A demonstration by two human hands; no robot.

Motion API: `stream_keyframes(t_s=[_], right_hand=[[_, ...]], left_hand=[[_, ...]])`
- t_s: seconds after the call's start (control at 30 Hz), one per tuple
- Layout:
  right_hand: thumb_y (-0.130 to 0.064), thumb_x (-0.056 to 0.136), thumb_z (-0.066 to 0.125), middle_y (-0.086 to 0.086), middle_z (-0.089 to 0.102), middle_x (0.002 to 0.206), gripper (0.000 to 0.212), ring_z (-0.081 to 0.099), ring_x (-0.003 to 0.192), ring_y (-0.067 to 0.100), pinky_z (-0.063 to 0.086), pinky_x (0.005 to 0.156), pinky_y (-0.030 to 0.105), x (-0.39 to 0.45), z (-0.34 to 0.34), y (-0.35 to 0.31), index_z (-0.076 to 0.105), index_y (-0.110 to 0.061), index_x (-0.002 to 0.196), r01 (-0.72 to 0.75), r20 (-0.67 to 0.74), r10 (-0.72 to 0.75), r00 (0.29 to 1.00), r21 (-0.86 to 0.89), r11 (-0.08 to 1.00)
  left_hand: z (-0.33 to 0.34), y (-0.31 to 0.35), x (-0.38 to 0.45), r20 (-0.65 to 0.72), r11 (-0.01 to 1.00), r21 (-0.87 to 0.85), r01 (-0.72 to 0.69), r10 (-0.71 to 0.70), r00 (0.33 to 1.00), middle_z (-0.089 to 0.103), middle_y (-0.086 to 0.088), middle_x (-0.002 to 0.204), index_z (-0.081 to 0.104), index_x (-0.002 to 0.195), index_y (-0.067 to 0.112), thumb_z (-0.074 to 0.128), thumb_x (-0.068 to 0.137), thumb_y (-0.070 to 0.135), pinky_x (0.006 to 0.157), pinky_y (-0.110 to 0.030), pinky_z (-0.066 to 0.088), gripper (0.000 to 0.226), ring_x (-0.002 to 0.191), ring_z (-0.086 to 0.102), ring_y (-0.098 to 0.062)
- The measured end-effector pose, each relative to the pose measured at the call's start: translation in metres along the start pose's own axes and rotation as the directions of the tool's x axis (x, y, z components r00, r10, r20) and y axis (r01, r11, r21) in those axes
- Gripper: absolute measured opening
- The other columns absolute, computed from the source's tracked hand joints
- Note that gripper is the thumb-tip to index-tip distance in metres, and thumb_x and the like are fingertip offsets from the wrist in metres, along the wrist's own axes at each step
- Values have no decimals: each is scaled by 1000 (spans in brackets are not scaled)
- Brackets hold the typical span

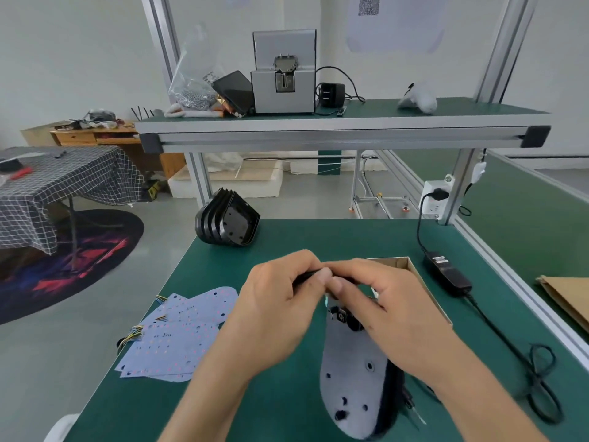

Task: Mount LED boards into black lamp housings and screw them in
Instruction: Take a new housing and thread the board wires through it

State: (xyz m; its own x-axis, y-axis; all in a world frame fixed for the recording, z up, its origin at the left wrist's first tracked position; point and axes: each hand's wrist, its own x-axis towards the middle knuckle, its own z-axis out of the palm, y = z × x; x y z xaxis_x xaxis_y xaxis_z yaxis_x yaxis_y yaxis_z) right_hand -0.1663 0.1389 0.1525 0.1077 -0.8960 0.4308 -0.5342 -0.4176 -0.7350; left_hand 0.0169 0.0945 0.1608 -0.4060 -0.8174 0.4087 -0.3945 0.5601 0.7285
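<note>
Fingers on both my hands curl in and pinch the same thin black part above the mat; left hand grips it from the left, right hand from the right, fingertips meeting at the middle. Can't tell what the black part is, too much of it is covered. Just below the hands, a housing lies on the mat with a grey LED board sitting in it, holes visible across the board, a small black component near its top end under my right fingers. Whether any screws are in, I can't tell. Spare boards are fanned out in a stack at the left edge of the mat, wire tails sticking out left. A stack of empty housings lies on its side at the far left corner. Cardboard box is just behind my right hand. Power brick and its cable run down the right side, plugged into the socket on the frame post. Screw feeder is on the upper shelf.
</note>
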Motion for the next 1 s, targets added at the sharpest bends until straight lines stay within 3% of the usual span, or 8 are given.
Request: stream_keyframes(t_s=[0.2,0.33,0.4,0.47,0.5,0.57,0.7,1.0], right_hand=[[-41,97,61,-16,67,81,14,63,83,9,42,69,15,-1,1,2,74,-34,98,49,-39,-58,998,-210,976],[-38,96,61,-8,65,75,20,58,80,11,44,80,30,-4,-2,6,73,-25,87,0,21,5,1000,-215,977],[-36,99,63,-17,69,88,14,57,106,-4,37,104,38,-8,1,10,72,-32,90,-76,44,88,995,-215,974],[-39,98,63,-36,66,119,11,30,144,-14,13,122,38,-14,5,10,70,-46,94,-143,37,158,987,-256,956],[-41,97,62,-39,60,132,14,17,150,-14,3,125,38,-16,7,10,67,-53,91,-165,34,182,983,-279,946],[-45,96,61,-38,46,150,25,4,154,-12,-7,126,42,-20,10,11,58,-63,79,-194,40,218,975,-325,926],[-48,99,60,-37,23,162,34,-6,157,-5,-12,125,48,-21,16,19,51,-59,68,-218,20,247,969,-406,888],[-50,99,61,-39,23,161,38,-7,156,-8,-12,125,50,-29,23,31,48,-76,75,-206,29,233,972,-370,906]], left_hand=[[5,2,2,-69,997,-77,-18,13,998,48,15,52,62,73,27,59,96,37,49,-14,30,25,49,38,-7],[8,4,0,-85,999,-52,-16,11,996,45,14,49,59,76,25,56,96,40,48,-15,28,25,48,35,-9],[9,5,-1,-78,999,-29,-15,12,997,41,13,49,57,77,24,55,95,42,49,-18,26,26,48,32,-11],[10,7,-3,-71,999,-28,-18,16,997,40,13,49,55,77,24,54,95,43,49,-19,26,26,49,31,-12],[10,9,-4,-67,999,-24,-21,20,998,40,12,49,55,77,24,54,95,43,49,-19,26,27,49,31,-13],[12,10,-5,-64,1000,-6,-26,25,998,41,13,49,55,76,22,55,97,40,50,-19,26,28,50,32,-13],[15,11,-7,-67,999,32,-27,29,997,44,13,51,54,73,22,59,100,31,50,-20,26,29,51,35,-13],[17,11,-9,-66,998,40,-43,45,997,42,12,50,53,76,22,57,99,38,50,-20,26,29,52,32,-14]])
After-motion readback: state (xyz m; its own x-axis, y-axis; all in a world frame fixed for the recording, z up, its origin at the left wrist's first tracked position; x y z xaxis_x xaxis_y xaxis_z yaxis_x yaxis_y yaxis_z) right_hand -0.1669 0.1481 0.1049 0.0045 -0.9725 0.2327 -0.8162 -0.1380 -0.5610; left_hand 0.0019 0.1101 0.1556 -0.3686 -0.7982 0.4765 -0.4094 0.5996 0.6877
